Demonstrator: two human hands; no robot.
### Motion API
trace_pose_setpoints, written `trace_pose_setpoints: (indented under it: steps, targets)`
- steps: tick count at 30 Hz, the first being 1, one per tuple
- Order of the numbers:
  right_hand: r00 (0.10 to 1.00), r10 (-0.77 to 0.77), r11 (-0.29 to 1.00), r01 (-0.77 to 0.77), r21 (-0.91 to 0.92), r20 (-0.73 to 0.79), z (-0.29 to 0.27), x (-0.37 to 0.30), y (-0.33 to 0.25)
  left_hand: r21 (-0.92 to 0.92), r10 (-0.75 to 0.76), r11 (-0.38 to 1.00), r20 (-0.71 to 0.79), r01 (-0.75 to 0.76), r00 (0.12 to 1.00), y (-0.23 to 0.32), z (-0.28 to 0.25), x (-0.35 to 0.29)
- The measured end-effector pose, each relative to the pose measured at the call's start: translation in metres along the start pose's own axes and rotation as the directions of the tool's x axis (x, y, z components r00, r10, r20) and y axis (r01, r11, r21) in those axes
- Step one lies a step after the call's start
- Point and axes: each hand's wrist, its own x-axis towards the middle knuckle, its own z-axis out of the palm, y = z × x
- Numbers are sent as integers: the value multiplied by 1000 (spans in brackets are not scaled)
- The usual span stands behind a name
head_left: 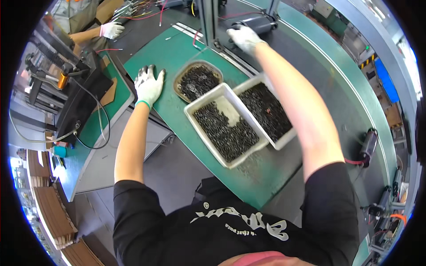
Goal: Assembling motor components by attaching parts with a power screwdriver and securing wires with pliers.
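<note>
My left hand (149,85), in a white glove with grey fingertips, lies on the green work surface (177,122) with its fingers spread and nothing in them. Stretched out to the far right, my gloved right hand (245,40) has its fingers curled at the near-left end of a black cylindrical part (259,24); the fingertips are partly hidden. Between my arms stand two white rectangular trays, the front tray (207,141) and the rear tray (278,144), overlapping at their rims. Both hold many small black pieces, as does a smaller rounded tray (176,84) behind them.
A metal post (207,22) rises near my right hand. Along the right runs a conveyor (328,80) with another black cylinder (369,144) on it. A machine with cables (57,84) stands at left. A co-worker's gloved hand (112,30) is at the far left, near loose wires.
</note>
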Motion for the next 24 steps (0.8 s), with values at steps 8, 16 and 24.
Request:
trace_pose_setpoints:
  steps: [8, 16, 24]
  targets:
    - [971, 220, 814, -236, -531, -94, 26, 38, -12, -43, -22, 999, -62, 20, 998, -13, -8, 2]
    - [795, 581, 763, -459, 454, -173, 27, 28, 68, -84, -52, 995, -50, 47, 997, -12, 9, 3]
    - [821, 549, 829, -513, 222, -153, -154, -133, 75, -44, -53, 998, -64, 51, 997, -28, 6, -6]
